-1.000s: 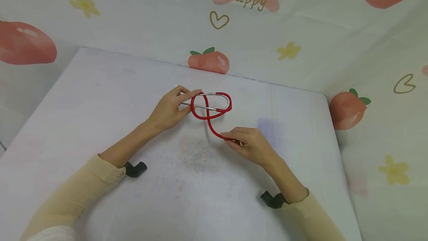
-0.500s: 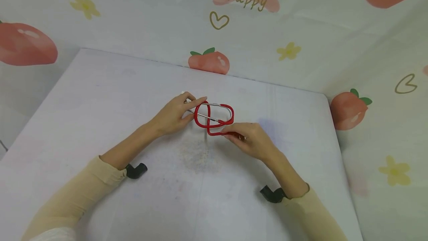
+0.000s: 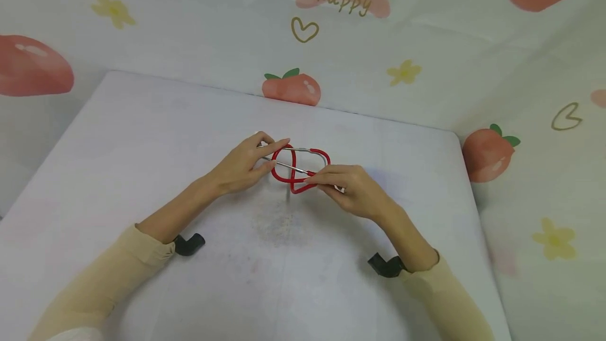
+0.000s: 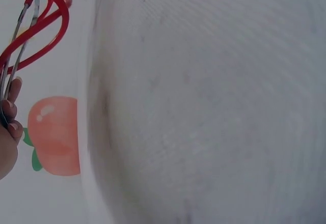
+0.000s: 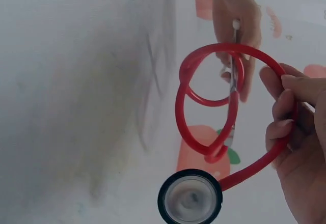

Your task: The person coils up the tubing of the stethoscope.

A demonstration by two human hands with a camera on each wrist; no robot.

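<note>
A stethoscope (image 3: 293, 162) with red tubing and metal ear tubes is held up above the table, its tubing looped across the ear tubes. My left hand (image 3: 239, 167) grips the ear tubes and the left end of the loop between thumb and fingers. With thumb and fingertips, my right hand (image 3: 355, 188) pinches the tubing at the loop's lower right. In the right wrist view the round chest piece (image 5: 189, 199) hangs from the tubing below the right hand's fingers; in the head view it is hidden. One white ear tip (image 5: 236, 24) shows beside the left hand.
The white table (image 3: 213, 288) has faint stains near its middle. Behind and to the right hangs a pale cloth (image 3: 227, 25) printed with peaches, flowers and hearts. Each sleeve cuff bears a black wrist mount (image 3: 189, 244).
My right hand has moved up and slightly left with the tubing, nearer the ear tubes. The hanging bend of tubing has shortened. My left hand has shifted a little towards me.
</note>
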